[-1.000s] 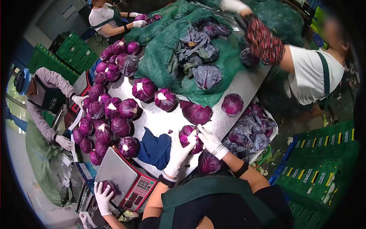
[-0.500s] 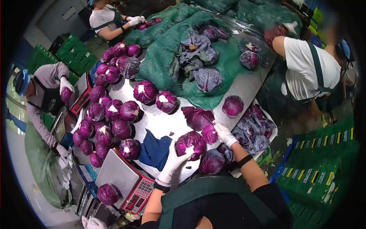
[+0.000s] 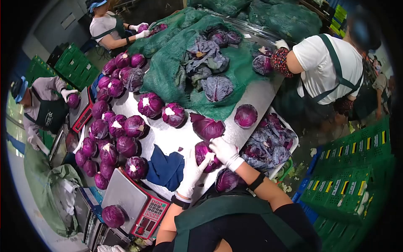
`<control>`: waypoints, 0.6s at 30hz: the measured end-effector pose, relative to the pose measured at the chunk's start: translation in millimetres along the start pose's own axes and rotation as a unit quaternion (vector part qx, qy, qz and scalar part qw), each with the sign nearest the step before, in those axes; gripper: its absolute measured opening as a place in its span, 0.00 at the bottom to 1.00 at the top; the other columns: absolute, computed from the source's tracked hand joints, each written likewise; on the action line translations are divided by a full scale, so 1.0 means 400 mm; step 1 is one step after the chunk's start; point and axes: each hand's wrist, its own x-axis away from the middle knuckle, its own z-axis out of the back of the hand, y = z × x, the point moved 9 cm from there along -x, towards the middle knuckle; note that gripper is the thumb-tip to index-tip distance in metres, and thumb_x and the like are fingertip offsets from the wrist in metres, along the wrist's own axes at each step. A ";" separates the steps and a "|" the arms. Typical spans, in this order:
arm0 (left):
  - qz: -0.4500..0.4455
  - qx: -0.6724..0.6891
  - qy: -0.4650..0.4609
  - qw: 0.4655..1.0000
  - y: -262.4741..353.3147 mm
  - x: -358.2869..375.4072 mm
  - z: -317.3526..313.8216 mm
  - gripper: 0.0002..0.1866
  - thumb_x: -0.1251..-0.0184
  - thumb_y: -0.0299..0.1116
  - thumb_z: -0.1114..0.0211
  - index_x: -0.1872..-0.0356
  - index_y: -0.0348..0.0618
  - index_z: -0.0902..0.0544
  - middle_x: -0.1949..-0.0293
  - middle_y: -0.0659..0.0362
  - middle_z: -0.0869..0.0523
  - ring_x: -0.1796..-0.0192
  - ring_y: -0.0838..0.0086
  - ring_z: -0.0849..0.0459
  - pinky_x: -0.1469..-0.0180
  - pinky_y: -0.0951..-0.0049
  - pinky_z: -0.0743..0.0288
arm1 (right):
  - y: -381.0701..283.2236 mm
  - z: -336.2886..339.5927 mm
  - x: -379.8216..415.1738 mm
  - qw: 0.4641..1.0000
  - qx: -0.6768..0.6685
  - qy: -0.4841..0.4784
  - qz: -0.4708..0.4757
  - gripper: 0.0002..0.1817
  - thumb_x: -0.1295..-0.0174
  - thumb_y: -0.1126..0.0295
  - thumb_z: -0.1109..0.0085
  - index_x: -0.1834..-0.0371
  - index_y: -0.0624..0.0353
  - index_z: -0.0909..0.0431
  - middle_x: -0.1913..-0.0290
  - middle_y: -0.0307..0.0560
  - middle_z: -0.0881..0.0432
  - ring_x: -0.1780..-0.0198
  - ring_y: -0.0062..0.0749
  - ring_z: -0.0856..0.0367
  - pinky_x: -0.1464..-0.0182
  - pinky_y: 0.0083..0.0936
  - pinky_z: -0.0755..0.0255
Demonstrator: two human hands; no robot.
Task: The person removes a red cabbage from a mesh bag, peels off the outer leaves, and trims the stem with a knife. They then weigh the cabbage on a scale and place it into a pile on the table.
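Observation:
Between my two white-gloved hands is a red cabbage (image 3: 202, 152) at the table's near side. My left hand (image 3: 194, 173) holds its left and near side, with the thumb over its top. My right hand (image 3: 224, 152) lies against its upper right side, fingers bent onto the leaves; whether they pinch a leaf cannot be made out. Just beyond sits a loose purple outer leaf (image 3: 208, 127). Another cabbage (image 3: 226, 180) rests below my right wrist. A dark blue cloth (image 3: 165, 167) lies left of my left hand.
Several cabbages (image 3: 126, 146) crowd the table's left side. A scale (image 3: 128, 197) bears one cabbage. Green netting (image 3: 168, 75) with wilted leaves covers the far side. A bin of leaves (image 3: 268, 145) and green crates (image 3: 340, 185) stand right. Co-workers stand left, far left and right.
My right hand has moved from a leaf at the right onto the held cabbage; that leaf no longer shows in it. The view has shifted slightly. The right co-worker's arm has moved toward the table.

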 end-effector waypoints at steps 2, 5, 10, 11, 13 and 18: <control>-0.044 0.007 -0.014 0.999 0.000 0.010 -0.001 0.44 0.43 0.52 0.34 0.35 0.31 0.41 0.40 0.37 0.32 0.38 0.46 0.32 0.37 0.57 0.38 | 0.122 -0.030 0.005 0.980 -0.141 0.014 -0.141 0.10 0.38 0.65 0.52 0.60 0.56 0.24 0.58 0.46 0.23 0.62 0.38 0.22 0.61 0.29 0.26; -0.025 0.191 -0.064 0.979 -0.034 0.024 0.002 0.40 0.43 0.42 0.31 0.34 0.34 0.40 0.40 0.42 0.31 0.38 0.55 0.30 0.36 0.62 0.37 | 0.274 -0.061 0.095 0.762 -0.463 -0.033 -0.453 0.14 0.37 0.66 0.49 0.50 0.58 0.27 0.59 0.48 0.22 0.62 0.32 0.23 0.58 0.25 0.27; -0.063 0.108 -0.060 0.990 0.031 0.029 0.051 0.33 0.42 0.35 0.33 0.37 0.34 0.36 0.44 0.44 0.27 0.41 0.60 0.27 0.40 0.64 0.34 | 0.052 0.048 0.029 0.972 -0.235 -0.003 -0.020 0.30 0.42 0.65 0.39 0.36 0.59 0.34 0.49 0.50 0.21 0.49 0.36 0.22 0.42 0.31 0.30; -0.066 0.135 -0.109 0.983 0.152 0.008 0.046 0.31 0.44 0.34 0.31 0.40 0.34 0.32 0.46 0.45 0.25 0.43 0.59 0.25 0.40 0.63 0.33 | 0.047 -0.005 0.041 0.927 -0.345 -0.110 -0.102 0.33 0.43 0.60 0.39 0.34 0.57 0.37 0.49 0.51 0.22 0.50 0.38 0.21 0.44 0.30 0.30; -0.078 0.078 -0.081 0.991 0.117 -0.001 0.019 0.34 0.47 0.36 0.29 0.40 0.35 0.32 0.44 0.42 0.26 0.41 0.55 0.26 0.39 0.60 0.35 | 0.003 0.043 0.039 0.881 -0.389 -0.148 -0.224 0.33 0.43 0.56 0.41 0.35 0.58 0.35 0.49 0.55 0.22 0.52 0.43 0.21 0.48 0.31 0.29; -0.135 -0.024 -0.086 0.987 0.144 0.009 -0.009 0.35 0.47 0.37 0.29 0.39 0.35 0.32 0.44 0.42 0.27 0.40 0.54 0.27 0.38 0.59 0.35 | 0.051 0.032 0.028 0.949 -0.207 -0.183 -0.152 0.29 0.53 0.54 0.38 0.52 0.63 0.27 0.55 0.55 0.21 0.56 0.47 0.21 0.55 0.34 0.27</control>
